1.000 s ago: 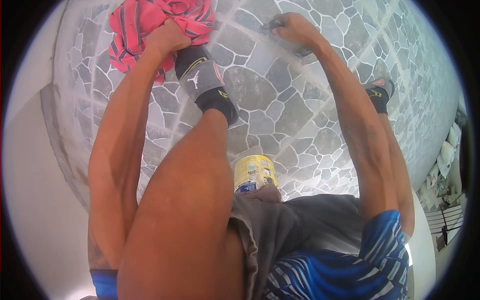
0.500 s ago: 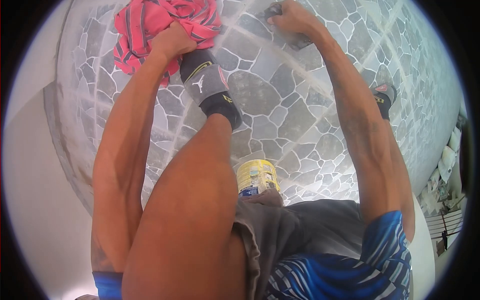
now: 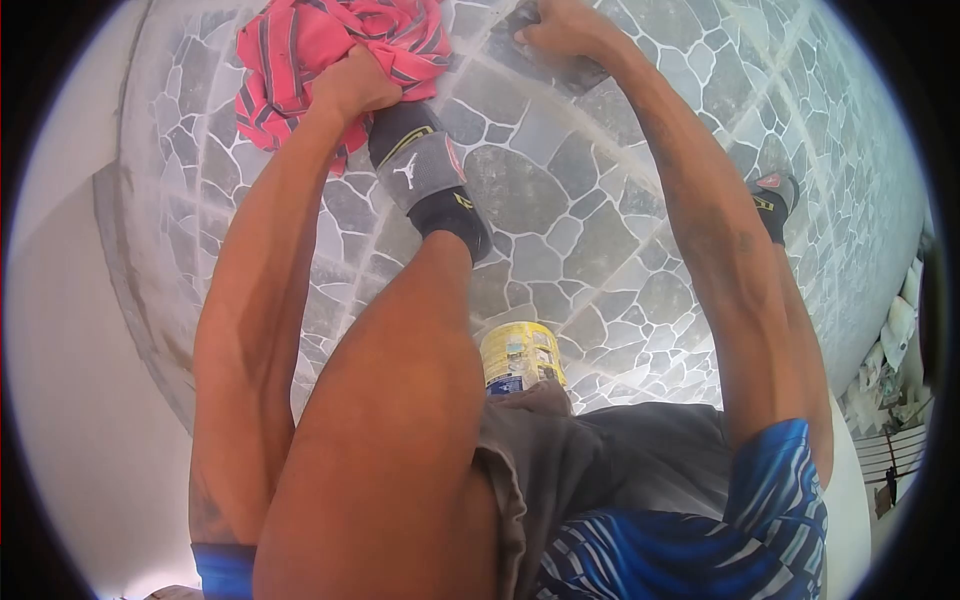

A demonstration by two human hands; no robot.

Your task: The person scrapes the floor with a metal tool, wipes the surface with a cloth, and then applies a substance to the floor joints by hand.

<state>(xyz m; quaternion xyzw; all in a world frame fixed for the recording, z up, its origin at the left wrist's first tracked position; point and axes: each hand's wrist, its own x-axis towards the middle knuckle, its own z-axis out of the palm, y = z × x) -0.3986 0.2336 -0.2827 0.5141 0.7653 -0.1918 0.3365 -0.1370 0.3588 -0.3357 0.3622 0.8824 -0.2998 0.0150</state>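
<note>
My left hand (image 3: 355,85) is closed and pressed into a bunched pink cloth (image 3: 290,65) with dark stripes, which lies on the floor beside my left foot. Its fingers are mostly hidden by the back of the hand. Farther right, my right hand (image 3: 568,32) is closed on a dark, crumpled rag (image 3: 550,65) held flat against the stone-patterned floor (image 3: 510,185). Part of the rag spreads out under the hand and wrist.
A yellow-labelled bucket (image 3: 522,355) stands between my legs, with a brownish cloth (image 3: 535,398) at its near side. My sandalled left foot (image 3: 425,170) is close to the pink cloth. A pale wall (image 3: 70,330) rises at left; clutter (image 3: 895,340) lies at far right.
My right hand and the dark rag have slid a little to the left across the floor. My left hand stays on the pink cloth; the whole view has shifted slightly.
</note>
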